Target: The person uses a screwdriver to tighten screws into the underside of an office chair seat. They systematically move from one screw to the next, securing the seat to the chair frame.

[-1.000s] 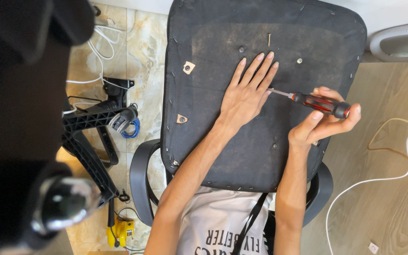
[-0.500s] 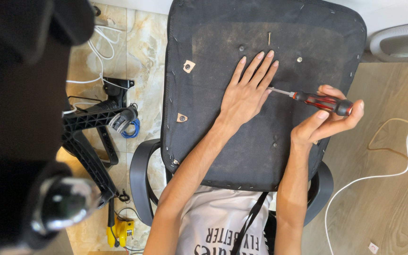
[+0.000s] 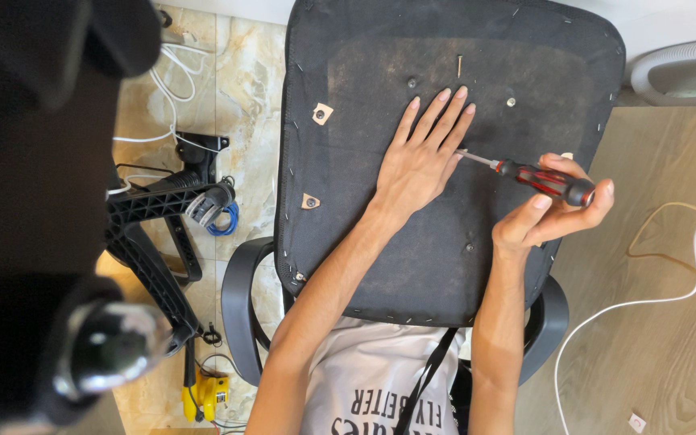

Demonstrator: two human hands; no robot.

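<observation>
While left hand (image 3: pixel 422 157) steadies, right hand (image 3: pixel 553 211) holds screwdriver (image 3: pixel 537 177).

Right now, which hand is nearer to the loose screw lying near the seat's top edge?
Left. The left hand lies flat just below the screw; the right hand is farther, lower right.

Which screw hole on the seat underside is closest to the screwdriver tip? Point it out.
The screw hole just right of the flat left hand, above the screwdriver; the holes at upper left and bottom lie farther.
</observation>
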